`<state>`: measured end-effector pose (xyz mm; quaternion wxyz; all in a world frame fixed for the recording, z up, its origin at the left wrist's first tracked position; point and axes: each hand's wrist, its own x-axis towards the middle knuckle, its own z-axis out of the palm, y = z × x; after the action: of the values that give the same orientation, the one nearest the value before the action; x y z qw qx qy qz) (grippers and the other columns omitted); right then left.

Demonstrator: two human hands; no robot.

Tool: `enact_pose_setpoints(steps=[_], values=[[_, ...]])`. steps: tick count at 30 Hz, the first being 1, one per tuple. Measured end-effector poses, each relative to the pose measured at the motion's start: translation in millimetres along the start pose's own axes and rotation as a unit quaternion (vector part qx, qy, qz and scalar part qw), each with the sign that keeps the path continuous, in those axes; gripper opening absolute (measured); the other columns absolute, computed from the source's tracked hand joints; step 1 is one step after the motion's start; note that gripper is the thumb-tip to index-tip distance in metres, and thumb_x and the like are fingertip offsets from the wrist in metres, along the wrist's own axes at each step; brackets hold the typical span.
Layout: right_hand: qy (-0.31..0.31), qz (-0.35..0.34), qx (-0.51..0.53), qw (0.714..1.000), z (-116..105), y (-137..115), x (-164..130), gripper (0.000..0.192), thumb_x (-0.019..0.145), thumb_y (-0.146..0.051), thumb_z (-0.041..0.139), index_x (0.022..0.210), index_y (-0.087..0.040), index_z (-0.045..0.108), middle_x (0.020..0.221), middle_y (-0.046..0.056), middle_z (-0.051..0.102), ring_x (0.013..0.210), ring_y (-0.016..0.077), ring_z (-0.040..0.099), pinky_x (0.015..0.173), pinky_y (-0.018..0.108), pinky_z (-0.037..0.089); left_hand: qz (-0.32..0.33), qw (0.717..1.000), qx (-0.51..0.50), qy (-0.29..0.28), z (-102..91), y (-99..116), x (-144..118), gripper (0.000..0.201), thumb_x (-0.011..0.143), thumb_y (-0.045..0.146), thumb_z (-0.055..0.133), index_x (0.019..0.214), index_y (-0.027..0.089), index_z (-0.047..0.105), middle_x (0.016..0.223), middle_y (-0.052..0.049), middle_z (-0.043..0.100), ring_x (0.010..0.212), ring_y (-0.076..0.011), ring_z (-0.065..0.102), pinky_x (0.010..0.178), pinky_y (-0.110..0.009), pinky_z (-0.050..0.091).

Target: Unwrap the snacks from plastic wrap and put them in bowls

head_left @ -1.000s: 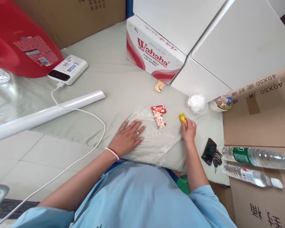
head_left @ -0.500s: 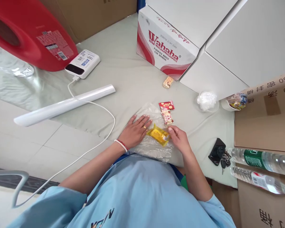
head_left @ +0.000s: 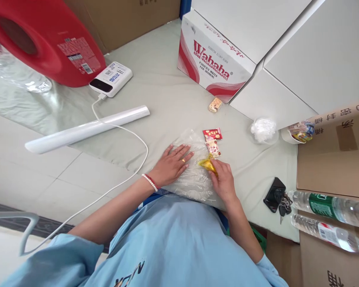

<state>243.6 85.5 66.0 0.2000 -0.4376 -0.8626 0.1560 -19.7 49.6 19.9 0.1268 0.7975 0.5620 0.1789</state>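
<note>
A clear plastic bag (head_left: 189, 179) lies flat on the pale green table cover (head_left: 155, 99) near its front edge. My left hand (head_left: 173, 163) rests palm down on the bag's left part, fingers spread, a ring on one finger. My right hand (head_left: 224, 181) grips a yellow snack packet (head_left: 207, 164) over the bag, just below two small packets. Those are a red packet (head_left: 213, 134) and a pale red-printed packet (head_left: 214, 149), lying at the bag's far right corner. A beige wrapped sweet (head_left: 214, 105) sits alone farther back.
A Wahaha carton (head_left: 215, 63) and white boxes stand behind. A red drum (head_left: 48, 40), a power bank (head_left: 110, 78) with its white cable and a white tube (head_left: 86, 129) lie left. A crumpled white wrap (head_left: 262, 129), keys (head_left: 277, 197) and two water bottles (head_left: 332, 215) lie right.
My right hand picked up the yellow packet from the right of the bag and carried it left onto the bag, then drew it toward the two small packets. My left hand stayed put.
</note>
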Motion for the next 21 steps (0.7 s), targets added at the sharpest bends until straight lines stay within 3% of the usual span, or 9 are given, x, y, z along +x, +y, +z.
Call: enact_pose_setpoints(steps=[2,4,10,13,15,18,21], values=[[0.038,-0.004,0.019,0.999,-11.4,-2.8,1.3,0.050,0.102,-0.026,0.052,0.152,-0.028,0.052,0.133,0.012,0.066,0.120,0.0294,0.059,0.103,0.053,0.053,-0.006,1.000,-0.002,0.001,-1.1,-2.0,-0.7,0.051,0.108,0.036,0.036,0.157,0.029,0.044,0.167,-0.008,0.040,0.157,-0.0272,0.033,0.129,-0.058,0.017],[0.035,-0.023,0.035,0.999,-16.7,-9.4,5.5,0.051,0.102,-0.026,0.053,0.153,-0.030,0.051,0.136,0.011,0.065,0.124,0.0288,0.059,0.105,0.053,0.052,-0.012,1.000,-0.002,0.003,-0.8,-3.0,-0.7,0.051,0.107,0.035,0.038,0.157,0.030,0.045,0.164,-0.009,0.044,0.155,-0.0285,0.036,0.129,-0.060,0.015],[-0.105,-0.077,0.010,0.991,16.3,-18.2,17.7,0.048,0.100,-0.027,0.056,0.149,-0.026,0.056,0.149,0.013,0.057,0.140,0.0304,0.049,0.118,0.056,0.041,-0.017,1.000,-0.001,0.010,1.8,-3.2,1.1,0.049,0.107,0.031,0.034,0.154,0.028,0.050,0.164,-0.009,0.045,0.153,-0.0284,0.040,0.128,-0.061,0.015],[-0.101,-0.072,0.046,0.991,19.1,-7.2,23.0,0.048,0.102,-0.037,0.056,0.148,-0.023,0.055,0.157,0.014,0.049,0.145,0.0282,0.045,0.119,0.051,0.041,-0.015,1.000,0.003,0.008,1.7,-3.7,1.2,0.049,0.108,0.029,0.031,0.152,0.025,0.052,0.164,-0.010,0.045,0.153,-0.0275,0.040,0.128,-0.060,0.017],[-0.032,-0.021,0.057,0.998,11.4,5.2,32.2,0.043,0.105,-0.040,0.049,0.143,-0.022,0.058,0.150,0.014,0.056,0.139,0.0257,0.050,0.116,0.047,0.043,-0.017,1.000,0.007,0.006,1.2,-3.8,1.0,0.049,0.108,0.030,0.031,0.152,0.024,0.052,0.163,-0.009,0.045,0.153,-0.0274,0.041,0.128,-0.060,0.018],[0.061,0.125,0.010,0.990,2.3,28.3,54.6,0.043,0.104,-0.044,0.045,0.135,-0.019,0.062,0.124,0.014,0.069,0.118,0.0280,0.059,0.107,0.048,0.046,-0.023,1.000,0.010,0.005,0.4,-3.0,1.3,0.049,0.108,0.031,0.031,0.152,0.025,0.052,0.162,-0.009,0.047,0.152,-0.0275,0.041,0.127,-0.060,0.018],[0.010,0.225,-0.006,0.974,6.6,49.1,77.8,0.050,0.093,-0.048,0.058,0.129,-0.016,0.065,0.108,0.014,0.071,0.102,0.0292,0.061,0.093,0.044,0.050,-0.026,1.000,0.012,0.004,0.0,-2.0,2.2,0.049,0.109,0.032,0.031,0.152,0.026,0.052,0.162,-0.008,0.047,0.152,-0.0274,0.041,0.127,-0.060,0.018]])
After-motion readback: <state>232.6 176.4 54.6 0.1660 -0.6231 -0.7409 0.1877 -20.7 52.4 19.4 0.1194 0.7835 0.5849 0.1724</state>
